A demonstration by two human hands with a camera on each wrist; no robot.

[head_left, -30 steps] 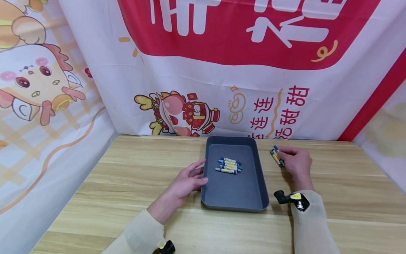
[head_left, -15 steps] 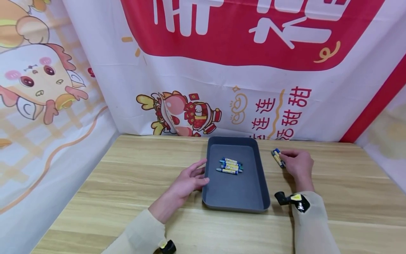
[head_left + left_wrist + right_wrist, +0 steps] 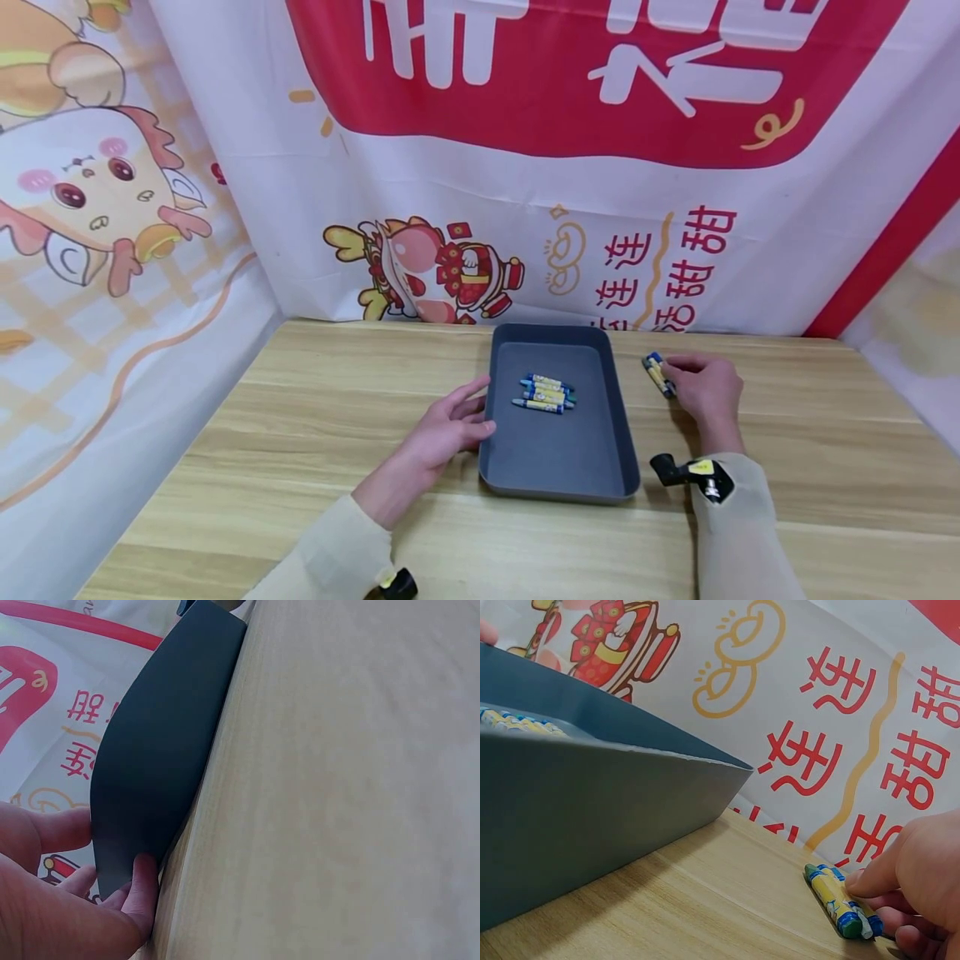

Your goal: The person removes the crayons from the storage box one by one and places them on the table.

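Note:
A dark grey rectangular tray [image 3: 558, 454] lies on the table with several crayons [image 3: 546, 393] side by side in its middle, wrapped in yellow and blue paper. At the tray's left side, my left hand [image 3: 442, 423] holds the wall, thumb over the rim and other fingers against the outside [image 3: 142, 889]. To the right of the tray, my right hand [image 3: 705, 387] pinches a blue-ended crayon lying against a green crayon [image 3: 832, 904] on the table. My thumb rests on top in the right wrist view; the curled fingers hide part of these crayons.
The wooden table [image 3: 315, 392] runs back to a printed cloth [image 3: 465, 192] hanging behind it, with another cloth at the left. Black mounts are strapped on both wrists. The tray's wall stands between my two hands.
The blue-ended crayon under my right hand has come slightly nearer, down alongside the other crayon. My left hand stays at the tray, and the crayons inside have not moved.

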